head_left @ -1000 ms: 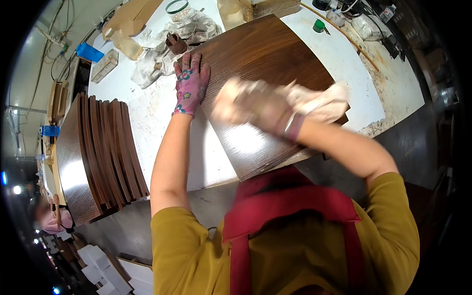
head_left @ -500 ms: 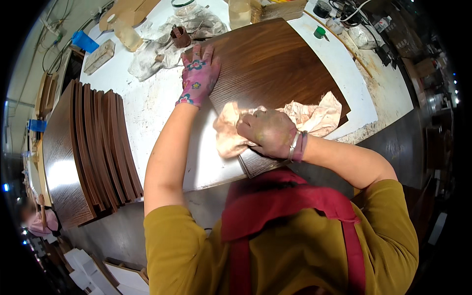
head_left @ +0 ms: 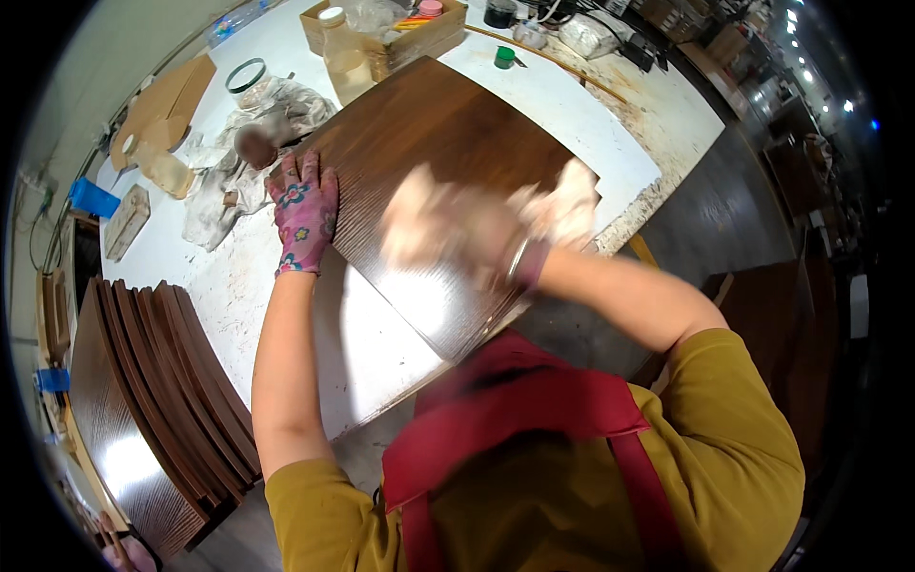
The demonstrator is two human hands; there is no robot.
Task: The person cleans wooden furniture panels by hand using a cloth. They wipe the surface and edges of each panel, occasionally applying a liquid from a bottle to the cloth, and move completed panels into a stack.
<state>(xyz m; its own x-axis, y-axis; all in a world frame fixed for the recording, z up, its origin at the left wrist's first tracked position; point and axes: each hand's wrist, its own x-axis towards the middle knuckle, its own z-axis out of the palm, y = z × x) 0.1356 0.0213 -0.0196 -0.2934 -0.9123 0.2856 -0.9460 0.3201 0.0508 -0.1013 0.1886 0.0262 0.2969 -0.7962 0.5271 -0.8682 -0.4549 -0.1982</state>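
A dark brown wood-grain panel [head_left: 429,119] lies on the white-topped table in front of me. My left hand [head_left: 307,214], in a pink flowered glove, rests on its left edge with the fingers stretched out. Over the panel's near part, my gloved right hand [head_left: 488,238] is smeared by motion. It grips a crumpled pale cloth [head_left: 408,214], whose loose ends stick out on both sides of the hand. Bright light reflects from the panel's near corner.
Similar brown panels [head_left: 162,381] stand in a row at the left. Beyond my left hand lie stained rags [head_left: 214,205], a brown-stained cup [head_left: 255,148] and a bottle [head_left: 162,172]. A cardboard box [head_left: 429,36] and a green cap [head_left: 504,57] are at the back.
The view has turned, so the table sits differently. My right hand has moved the cloth across the panel, away from its near corner. My left hand stays on the panel's left edge.
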